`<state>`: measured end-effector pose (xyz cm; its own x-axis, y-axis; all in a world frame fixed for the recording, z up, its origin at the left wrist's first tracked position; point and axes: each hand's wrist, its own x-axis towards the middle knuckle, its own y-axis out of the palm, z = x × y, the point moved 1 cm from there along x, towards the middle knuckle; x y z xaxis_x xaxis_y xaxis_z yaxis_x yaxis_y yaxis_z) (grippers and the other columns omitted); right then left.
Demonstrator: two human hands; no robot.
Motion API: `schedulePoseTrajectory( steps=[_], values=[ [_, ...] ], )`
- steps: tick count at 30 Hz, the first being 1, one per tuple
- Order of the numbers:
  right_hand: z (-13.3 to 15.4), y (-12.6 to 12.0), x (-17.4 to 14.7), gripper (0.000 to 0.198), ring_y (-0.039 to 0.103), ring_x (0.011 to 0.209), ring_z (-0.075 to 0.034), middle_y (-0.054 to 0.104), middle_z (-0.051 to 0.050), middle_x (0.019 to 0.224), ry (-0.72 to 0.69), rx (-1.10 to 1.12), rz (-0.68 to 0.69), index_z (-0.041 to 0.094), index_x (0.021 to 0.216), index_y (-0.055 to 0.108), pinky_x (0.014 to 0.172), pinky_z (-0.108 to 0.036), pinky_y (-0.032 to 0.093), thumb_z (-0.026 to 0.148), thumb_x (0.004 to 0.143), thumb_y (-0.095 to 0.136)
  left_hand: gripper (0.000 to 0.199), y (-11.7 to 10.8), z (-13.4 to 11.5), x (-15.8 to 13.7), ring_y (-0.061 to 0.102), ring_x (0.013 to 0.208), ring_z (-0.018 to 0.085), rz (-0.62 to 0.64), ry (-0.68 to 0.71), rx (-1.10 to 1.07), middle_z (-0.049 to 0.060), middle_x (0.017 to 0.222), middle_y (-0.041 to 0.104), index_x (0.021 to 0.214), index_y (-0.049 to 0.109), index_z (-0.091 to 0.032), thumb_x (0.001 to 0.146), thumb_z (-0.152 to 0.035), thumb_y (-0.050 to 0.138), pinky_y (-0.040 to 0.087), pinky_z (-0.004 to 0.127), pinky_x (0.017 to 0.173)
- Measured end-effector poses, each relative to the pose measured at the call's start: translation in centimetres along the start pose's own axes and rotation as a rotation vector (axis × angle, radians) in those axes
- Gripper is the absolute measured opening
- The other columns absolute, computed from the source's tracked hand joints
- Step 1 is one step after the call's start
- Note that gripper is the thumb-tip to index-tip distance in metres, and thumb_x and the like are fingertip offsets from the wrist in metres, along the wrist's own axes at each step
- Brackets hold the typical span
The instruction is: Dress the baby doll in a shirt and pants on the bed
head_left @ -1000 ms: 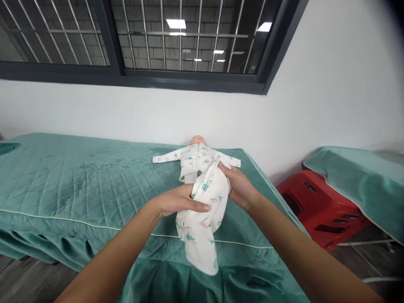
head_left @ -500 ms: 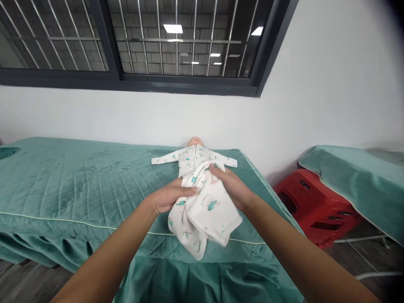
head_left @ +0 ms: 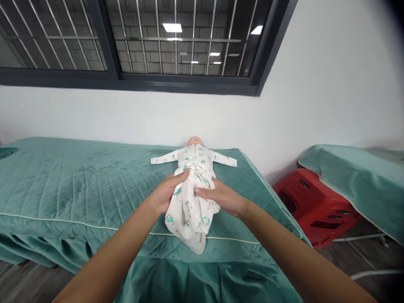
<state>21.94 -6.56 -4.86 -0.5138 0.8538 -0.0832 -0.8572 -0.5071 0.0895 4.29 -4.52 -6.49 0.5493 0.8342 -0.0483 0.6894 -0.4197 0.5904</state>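
Observation:
A baby doll (head_left: 195, 140) lies on its back on the green bed, head towards the wall and arms spread. It wears a white long-sleeved top (head_left: 196, 154) with a teal print. Over its lower body are bunched white baby pants (head_left: 186, 210) in a similar print, hanging towards the bed's front edge. My left hand (head_left: 166, 192) grips the left side of the pants, thumb on top. On the opposite side my right hand (head_left: 225, 198) is closed on the cloth, thumb pressing into the folds. The doll's legs are hidden by the cloth.
The quilted green bedspread (head_left: 78, 181) runs far to the left and drops in a frill in front. At the right stand red plastic stools (head_left: 311, 206) beside another green-covered bed (head_left: 356, 176). Behind are a white wall and a barred window (head_left: 176, 54).
My right hand has moved down and shifted its grip on the pants. The flap it held up is now gathered into folds between both hands. The doll has stayed in place.

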Motion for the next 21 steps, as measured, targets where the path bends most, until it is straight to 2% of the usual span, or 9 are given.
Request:
schedulePoseTrajectory(
  steps=[3,6,9,13,16,19,21],
  values=[
    [0.6,-0.9,0.5,0.043,0.069,0.088,-0.021,0.074,-0.008,0.101,-0.106,0.111,-0.117,0.017,0.112,0.069,0.080,-0.033,0.054,0.043,0.078,0.074,0.049,-0.4,0.6,-0.4,0.070,0.091,0.026,0.062,-0.056,0.072,0.015,0.104,0.073,0.117,0.066,-0.011,0.075,-0.034,0.078,0.054,0.034,0.082],
    [0.8,-1.7,0.6,0.042,0.069,0.090,-0.023,0.074,-0.009,0.102,-0.148,0.159,-0.101,0.016,0.111,0.069,0.083,-0.035,0.053,0.042,0.079,0.074,0.055,-0.6,0.5,-0.6,0.070,0.090,0.025,0.131,-0.102,0.140,0.014,0.105,0.073,0.118,0.066,-0.012,0.067,-0.022,0.083,0.054,0.034,0.081],
    [-0.1,-1.9,0.4,0.043,0.069,0.092,-0.022,0.073,-0.010,0.106,-0.127,0.182,-0.121,0.016,0.114,0.068,0.086,-0.035,0.053,0.041,0.080,0.073,0.051,-0.4,-0.1,-0.4,0.069,0.090,0.025,0.077,-0.071,0.135,0.014,0.101,0.073,0.118,0.066,-0.011,0.071,-0.023,0.081,0.054,0.036,0.083],
    [-3.1,-1.3,-0.3,0.046,0.069,0.095,-0.022,0.072,-0.010,0.111,-0.048,0.227,-0.209,0.017,0.116,0.067,0.088,-0.034,0.053,0.042,0.078,0.075,0.047,0.2,0.1,0.3,0.068,0.094,0.028,-0.045,-0.075,0.178,0.017,0.105,0.072,0.114,0.067,-0.009,0.072,-0.029,0.078,0.052,0.039,0.087],
    [-6.3,-1.3,-1.0,0.044,0.070,0.095,-0.024,0.073,-0.010,0.107,-0.027,0.212,-0.287,0.016,0.112,0.069,0.088,-0.037,0.053,0.044,0.077,0.073,0.040,-0.1,1.4,1.2,0.067,0.096,0.029,-0.137,-0.064,0.496,0.015,0.106,0.073,0.104,0.070,-0.010,0.073,-0.035,0.075,0.051,0.039,0.087],
    [-9.7,-2.0,-1.3,0.043,0.070,0.090,-0.026,0.075,-0.010,0.098,0.012,0.077,-0.388,0.014,0.108,0.070,0.084,-0.042,0.054,0.046,0.079,0.068,0.028,-0.7,3.3,2.7,0.064,0.102,0.031,-0.131,0.000,0.968,0.012,0.100,0.074,0.091,0.071,-0.014,0.076,-0.038,0.069,0.047,0.038,0.089],
    [-11.5,-2.5,-1.3,0.040,0.070,0.091,-0.028,0.076,-0.009,0.093,0.017,-0.056,-0.460,0.015,0.105,0.071,0.084,-0.045,0.054,0.044,0.079,0.065,0.020,-1.0,4.7,3.7,0.062,0.106,0.032,-0.118,0.009,1.120,0.011,0.098,0.074,0.085,0.070,-0.017,0.074,-0.034,0.069,0.045,0.037,0.091]
  ],
)
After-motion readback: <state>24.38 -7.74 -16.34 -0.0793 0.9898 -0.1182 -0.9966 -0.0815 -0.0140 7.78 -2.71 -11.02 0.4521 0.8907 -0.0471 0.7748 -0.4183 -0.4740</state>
